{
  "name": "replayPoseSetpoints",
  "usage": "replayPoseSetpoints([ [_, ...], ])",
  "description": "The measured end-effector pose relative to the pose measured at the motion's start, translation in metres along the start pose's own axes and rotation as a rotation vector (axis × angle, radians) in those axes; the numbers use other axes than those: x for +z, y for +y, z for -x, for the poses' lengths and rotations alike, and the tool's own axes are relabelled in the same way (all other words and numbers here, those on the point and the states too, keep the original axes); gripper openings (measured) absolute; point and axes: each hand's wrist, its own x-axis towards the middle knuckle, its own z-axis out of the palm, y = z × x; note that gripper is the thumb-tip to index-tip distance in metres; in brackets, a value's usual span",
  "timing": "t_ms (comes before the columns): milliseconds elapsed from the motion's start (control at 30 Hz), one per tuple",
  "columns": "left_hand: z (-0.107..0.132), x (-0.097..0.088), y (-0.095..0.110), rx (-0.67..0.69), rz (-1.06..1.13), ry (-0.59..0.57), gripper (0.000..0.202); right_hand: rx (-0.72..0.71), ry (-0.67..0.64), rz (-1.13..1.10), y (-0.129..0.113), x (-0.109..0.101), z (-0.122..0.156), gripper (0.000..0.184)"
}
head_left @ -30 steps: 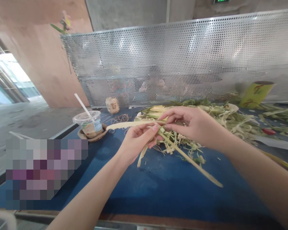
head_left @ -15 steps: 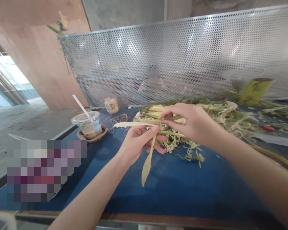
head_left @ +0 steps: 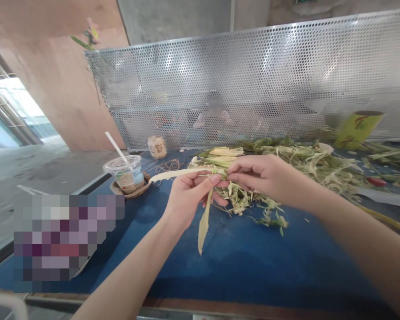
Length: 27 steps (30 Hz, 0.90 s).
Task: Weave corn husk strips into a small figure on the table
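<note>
My left hand pinches pale yellow leaf strips above the blue table. One strip hangs down from the fingers; another points left toward a cup. My right hand meets the left at the fingertips and pinches the same strips where they cross. Just behind both hands lies a heap of green and yellow leaf strips and shreds.
A plastic cup with lid and straw stands on a brown saucer at the left. Twine and a small spool lie behind it. A perforated metal screen closes the back; a yellow cup and a red object sit at the right.
A long strip that slanted down to the right has been turned and now hangs down from my left hand. My right hand came back from the heap to the left fingertips.
</note>
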Motion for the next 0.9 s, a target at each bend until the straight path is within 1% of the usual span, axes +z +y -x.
replayPoseSetpoints([
  [133, 0.0, 0.0, -0.001, 0.023, 0.037, -0.009, 0.016, 0.016, -0.037, -0.053, -0.001, -0.004, 0.001, 0.015],
  [233, 0.0, 0.0, 0.0, 0.024, 0.039, 0.035, 0.025, 0.049, -0.104, -0.173, 0.0, -0.003, 0.0, 0.016],
  [333, 0.002, 0.001, 0.002, 0.086, 0.005, 0.07, 0.032, 0.072, -0.158, -0.369, 0.001, 0.003, -0.002, 0.011],
  [367, 0.003, 0.002, 0.003, 0.115, -0.016, 0.09, 0.033, 0.078, -0.167, -0.435, 0.001, 0.005, -0.002, 0.012],
  [433, 0.005, 0.003, 0.004, 0.154, -0.061, 0.134, 0.032, 0.078, -0.187, -0.545, 0.001, 0.01, -0.003, 0.023],
  [467, 0.006, 0.004, 0.004, 0.159, -0.084, 0.153, 0.031, 0.065, -0.209, -0.589, 0.001, 0.013, -0.004, 0.026],
  [567, 0.007, 0.004, 0.003, 0.132, -0.16, 0.184, 0.034, 0.019, -0.268, -0.706, 0.002, 0.023, -0.005, 0.02],
  [600, 0.007, 0.004, 0.001, 0.132, -0.187, 0.191, 0.036, 0.022, -0.249, -0.735, 0.002, 0.027, -0.005, 0.02],
  [633, 0.006, 0.004, 0.0, 0.139, -0.212, 0.193, 0.038, 0.036, -0.203, -0.753, 0.003, 0.03, -0.006, 0.021],
  [700, 0.006, 0.004, -0.002, 0.165, -0.234, 0.166, 0.043, 0.081, -0.062, -0.761, 0.004, 0.037, -0.006, 0.021],
  [767, 0.007, 0.005, -0.002, 0.169, -0.218, 0.105, 0.046, 0.104, 0.062, -0.741, 0.005, 0.041, -0.006, 0.021],
  [900, 0.01, 0.009, 0.003, 0.135, -0.129, -0.031, 0.049, 0.083, 0.208, -0.718, 0.004, 0.039, -0.004, 0.018],
])
